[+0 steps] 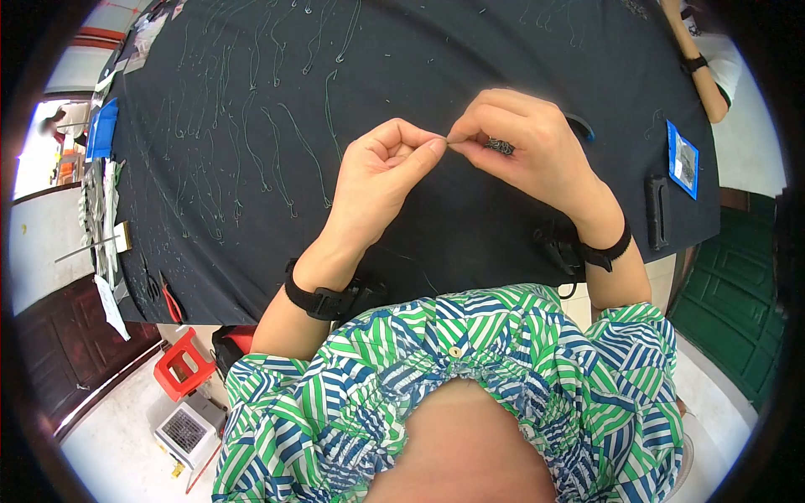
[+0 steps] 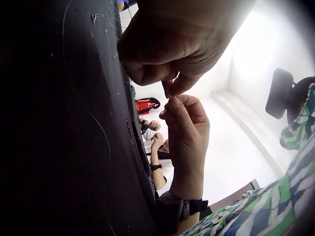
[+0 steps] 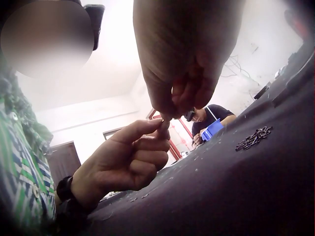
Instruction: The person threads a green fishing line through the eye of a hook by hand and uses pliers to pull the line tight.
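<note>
My left hand (image 1: 381, 180) and right hand (image 1: 537, 151) meet fingertip to fingertip over the black cloth. Thumb and forefinger of each pinch a tiny thin piece (image 1: 448, 142), mostly hidden by the fingertips; I cannot tell its kind. The other left fingers curl into the palm, as the right wrist view shows. A small heap of dark metal pieces (image 3: 254, 138) lies on the cloth, and in the head view it shows through the gap of my right hand. Thin green lines (image 1: 298, 138), some with small hook-like ends, are spread out left of and beyond my hands.
Red-handled pliers (image 1: 171, 303) lie at the table's left edge. To the right are a blue packet (image 1: 683, 161) and a long black case (image 1: 657, 211). Another person's arm (image 1: 708, 84) reaches in at the far right. A red stool (image 1: 183, 364) stands on the floor.
</note>
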`<state>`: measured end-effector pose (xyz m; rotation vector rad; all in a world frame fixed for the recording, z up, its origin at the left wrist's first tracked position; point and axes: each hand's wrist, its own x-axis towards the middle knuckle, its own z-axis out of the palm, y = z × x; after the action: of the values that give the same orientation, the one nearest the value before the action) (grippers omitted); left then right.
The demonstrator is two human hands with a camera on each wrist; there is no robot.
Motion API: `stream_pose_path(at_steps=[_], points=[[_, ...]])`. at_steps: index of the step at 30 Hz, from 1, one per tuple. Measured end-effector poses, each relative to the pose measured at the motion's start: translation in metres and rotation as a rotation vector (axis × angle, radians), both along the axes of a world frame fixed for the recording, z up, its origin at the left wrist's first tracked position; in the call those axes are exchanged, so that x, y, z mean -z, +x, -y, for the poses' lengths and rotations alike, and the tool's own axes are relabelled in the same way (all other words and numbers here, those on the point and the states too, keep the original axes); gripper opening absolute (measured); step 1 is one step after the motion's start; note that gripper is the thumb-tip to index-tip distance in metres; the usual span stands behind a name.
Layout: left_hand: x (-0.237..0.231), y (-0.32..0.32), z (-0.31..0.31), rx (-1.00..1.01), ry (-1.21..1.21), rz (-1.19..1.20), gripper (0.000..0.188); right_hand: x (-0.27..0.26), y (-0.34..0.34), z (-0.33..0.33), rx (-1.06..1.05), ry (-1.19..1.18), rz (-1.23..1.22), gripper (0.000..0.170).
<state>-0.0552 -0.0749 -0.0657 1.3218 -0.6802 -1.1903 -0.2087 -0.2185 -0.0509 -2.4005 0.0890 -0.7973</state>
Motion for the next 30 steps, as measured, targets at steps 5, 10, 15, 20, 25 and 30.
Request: stream_pose_path(at_steps=[5, 10, 15, 20, 25, 30], points=[[0.000, -0.001, 0.000, -0.007, -0.001, -0.002, 0.013, -0.004, -0.002, -0.001, 0.005, 0.065, -0.046, 0.017], [0.000, 0.000, 0.000, 0.000, -0.003, 0.014, 0.013, -0.003, -0.004, 0.000, -0.004, 0.200, -0.062, 0.020], [0.002, 0.001, 0.001, 0.000, 0.011, 0.047, 0.012, 0.002, -0.005, 0.006, -0.036, 0.250, -0.087, 0.021], [-0.001, 0.009, 0.003, -0.024, -0.005, -0.033, 0.011, 0.012, -0.003, 0.011, -0.083, 0.467, -0.198, 0.027], [-0.021, 0.003, 0.013, -0.136, -0.170, -0.143, 0.013, 0.003, 0.008, -0.017, -0.380, 1.235, -0.414, 0.054], [-0.028, 0.000, 0.020, -0.153, -0.243, -0.195, 0.010, 0.017, 0.021, -0.044, -0.426, 1.410, -0.402, 0.035]])
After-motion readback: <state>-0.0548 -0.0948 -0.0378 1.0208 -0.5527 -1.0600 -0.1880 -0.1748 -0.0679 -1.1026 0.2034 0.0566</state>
